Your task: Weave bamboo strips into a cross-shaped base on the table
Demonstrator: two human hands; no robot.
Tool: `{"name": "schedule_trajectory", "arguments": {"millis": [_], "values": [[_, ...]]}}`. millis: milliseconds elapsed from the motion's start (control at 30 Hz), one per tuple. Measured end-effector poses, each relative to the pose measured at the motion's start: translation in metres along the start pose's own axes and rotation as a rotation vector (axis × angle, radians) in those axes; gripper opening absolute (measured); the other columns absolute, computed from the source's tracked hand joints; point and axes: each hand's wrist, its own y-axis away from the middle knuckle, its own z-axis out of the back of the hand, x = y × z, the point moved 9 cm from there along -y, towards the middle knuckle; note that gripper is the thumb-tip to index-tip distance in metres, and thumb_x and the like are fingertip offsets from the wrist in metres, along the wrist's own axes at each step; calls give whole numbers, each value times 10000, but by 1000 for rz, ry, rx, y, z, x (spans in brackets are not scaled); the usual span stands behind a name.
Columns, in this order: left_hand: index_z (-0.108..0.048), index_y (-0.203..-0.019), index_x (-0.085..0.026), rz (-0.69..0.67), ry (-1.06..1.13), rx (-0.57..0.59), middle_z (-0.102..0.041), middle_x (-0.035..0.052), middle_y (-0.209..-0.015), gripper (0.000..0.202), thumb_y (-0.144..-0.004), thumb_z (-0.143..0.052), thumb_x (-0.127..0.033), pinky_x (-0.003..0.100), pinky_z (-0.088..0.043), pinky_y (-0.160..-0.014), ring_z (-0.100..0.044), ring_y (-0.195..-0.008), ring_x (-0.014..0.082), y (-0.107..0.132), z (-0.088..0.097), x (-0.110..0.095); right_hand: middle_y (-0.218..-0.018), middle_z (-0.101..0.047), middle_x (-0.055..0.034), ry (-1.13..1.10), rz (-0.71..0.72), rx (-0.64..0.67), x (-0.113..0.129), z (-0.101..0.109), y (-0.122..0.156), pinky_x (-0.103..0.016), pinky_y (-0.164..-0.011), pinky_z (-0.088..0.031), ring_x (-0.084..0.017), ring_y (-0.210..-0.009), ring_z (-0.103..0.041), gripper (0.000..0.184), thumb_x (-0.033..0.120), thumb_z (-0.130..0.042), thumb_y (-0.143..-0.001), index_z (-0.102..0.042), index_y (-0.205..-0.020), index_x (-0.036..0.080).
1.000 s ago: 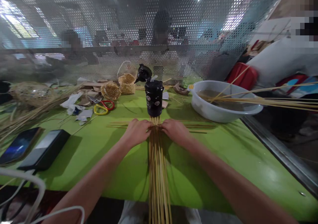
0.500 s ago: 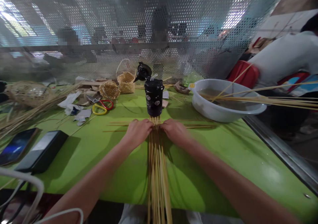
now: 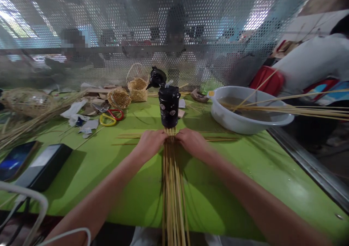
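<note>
Long bamboo strips (image 3: pixel 173 188) run from the table's front edge up to a black tumbler (image 3: pixel 169 109), which stands on their far ends with its lid flipped up. Thinner strips (image 3: pixel 220 139) lie crosswise over them. At the crossing, my left hand (image 3: pixel 152 140) is closed, its fingertips pinching the left side of the crosswise strips. Mirroring it, my right hand (image 3: pixel 191 138) is closed at the right side of the same crossing. Between the two hands lies a short woven patch, partly hidden by fingers.
At the right, a white basin (image 3: pixel 245 124) of water holds long strips jutting past the table edge. Scissors (image 3: pixel 112 117), small baskets (image 3: pixel 138 89) and paper scraps lie back left. A phone (image 3: pixel 17 160) and a dark box (image 3: pixel 45 166) sit left; a metal mesh screen stands behind.
Both hands stay at the crossing with only slight finger shifts. The front ends of the lengthwise strips have spread a little. The view has moved slightly.
</note>
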Motion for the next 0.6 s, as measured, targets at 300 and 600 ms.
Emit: {"name": "schedule_trajectory", "arguments": {"millis": [300, 600], "values": [[-789, -1114, -259, -33, 35, 51, -763, 39, -1237, 294, -961, -570, -136, 311, -538, -781, -742, -1007, 241, 5, -3, 4, -1000, -751, -99, 3, 16, 21, 0, -1, -2, -294, -798, -468, -236, -994, -678, 152, 139, -597, -1015, -747, -1018, 164], [-794, -1090, -269, -17, 41, -7, -780, 39, -1187, 374, -894, -564, -49, 298, -546, -777, -747, -970, 228, 6, -7, 5, -971, -744, -82, 36, 20, -17, 1, -1, 1, -289, -777, -465, -229, -968, -680, 173, 102, -586, -1006, -743, -995, 173]]}}
